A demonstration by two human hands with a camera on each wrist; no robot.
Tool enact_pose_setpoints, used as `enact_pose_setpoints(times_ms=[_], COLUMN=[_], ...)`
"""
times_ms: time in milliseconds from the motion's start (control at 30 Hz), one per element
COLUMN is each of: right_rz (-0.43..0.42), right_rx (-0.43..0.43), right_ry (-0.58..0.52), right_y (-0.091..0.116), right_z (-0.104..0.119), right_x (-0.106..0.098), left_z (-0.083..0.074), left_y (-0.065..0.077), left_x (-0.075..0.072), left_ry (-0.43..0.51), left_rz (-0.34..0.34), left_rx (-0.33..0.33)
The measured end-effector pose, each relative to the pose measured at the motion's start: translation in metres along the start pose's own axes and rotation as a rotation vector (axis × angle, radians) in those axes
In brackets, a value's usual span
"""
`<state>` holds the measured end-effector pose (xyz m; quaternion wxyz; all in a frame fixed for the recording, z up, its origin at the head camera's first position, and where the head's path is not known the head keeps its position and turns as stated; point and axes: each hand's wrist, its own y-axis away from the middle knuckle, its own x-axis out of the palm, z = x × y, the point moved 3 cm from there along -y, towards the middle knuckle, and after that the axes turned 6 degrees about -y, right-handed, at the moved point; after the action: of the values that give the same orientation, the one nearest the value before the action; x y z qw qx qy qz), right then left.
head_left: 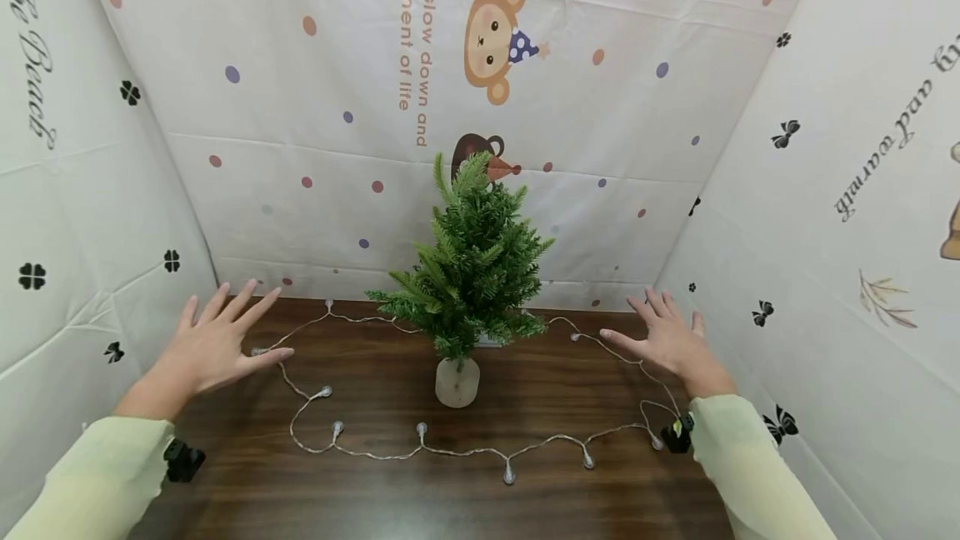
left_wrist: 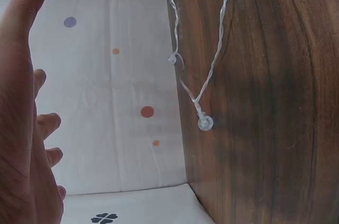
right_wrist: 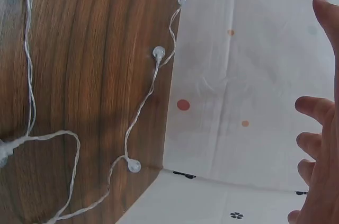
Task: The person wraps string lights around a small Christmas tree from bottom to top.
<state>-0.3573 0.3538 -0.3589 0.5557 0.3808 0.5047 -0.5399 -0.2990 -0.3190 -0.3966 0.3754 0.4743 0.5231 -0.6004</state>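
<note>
A small artificial Christmas tree (head_left: pixel 480 265) stands on the wooden table, its pale round base (head_left: pixel 457 382) facing the viewer. Around it lies a loop of clear string lights (head_left: pixel 457 452) on a thin twisted wire. My left hand (head_left: pixel 217 344) is spread at the left end of the loop, fingers extended and holding nothing. On the opposite side my right hand (head_left: pixel 667 338) is likewise spread and holds nothing, near the right stretch of wire. In the left wrist view one bulb (left_wrist: pixel 205 123) shows to the right of the hand. Several bulbs, one of them (right_wrist: pixel 134 166) low, appear in the right wrist view.
White printed cloth (head_left: pixel 540 107) rises behind the dark table (head_left: pixel 375 498) and along both sides. Part of a small pale object (head_left: pixel 489 342) shows behind the tree's base. Black wrist cameras (head_left: pixel 183 461) sit at both sleeves.
</note>
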Motion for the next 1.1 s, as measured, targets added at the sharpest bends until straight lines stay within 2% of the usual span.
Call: enact_pose_setpoints(times_ms=[567, 833, 1100], right_rz=[-0.040, -0.075, -0.106], right_rx=[-0.033, -0.070, -0.087], right_ry=[-0.048, -0.089, -0.146], right_y=[0.008, 0.013, 0.020], right_z=[0.012, 0.024, 0.041], right_x=[0.020, 0.033, 0.053], left_z=[-0.007, -0.008, -0.009], left_y=[0.014, 0.021, 0.031], left_x=[0.020, 0.031, 0.041], left_ry=[0.021, 0.026, 0.071], left_rz=[-0.026, -0.060, -0.057], left_rx=[0.012, 0.014, 0.015])
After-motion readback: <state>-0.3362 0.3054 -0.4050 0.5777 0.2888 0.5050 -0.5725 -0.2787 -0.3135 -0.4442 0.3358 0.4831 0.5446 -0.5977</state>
